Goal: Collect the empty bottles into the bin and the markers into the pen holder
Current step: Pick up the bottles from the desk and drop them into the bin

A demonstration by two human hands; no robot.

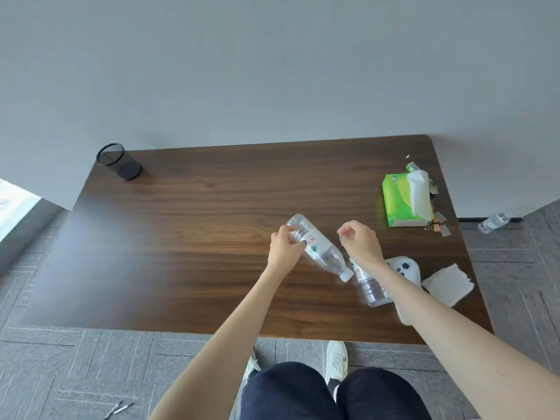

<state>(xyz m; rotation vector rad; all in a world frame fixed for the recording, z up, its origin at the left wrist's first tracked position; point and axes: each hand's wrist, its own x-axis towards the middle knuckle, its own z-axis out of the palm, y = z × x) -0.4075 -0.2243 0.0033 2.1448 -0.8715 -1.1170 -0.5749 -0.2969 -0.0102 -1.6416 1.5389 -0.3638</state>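
My left hand (283, 248) grips the base end of a clear plastic bottle (321, 250), tilted with its white cap toward the lower right, above the brown table (181, 237). My right hand (360, 242) has curled fingers, and a second clear bottle (371, 287) slants down from under it, its neck hidden by the hand. A third bottle (492, 222) lies on the floor at the right. The black mesh pen holder (119, 162) stands at the table's far left corner. Two markers (118, 409) lie on the floor at the lower left. No bin is in view.
A green tissue pack (400, 201) sits at the far right with binder clips (436, 227) beside it. A white game controller (404, 268) and a stack of white napkins (448, 283) lie near my right forearm. My shoes and knees show below the table's front edge.
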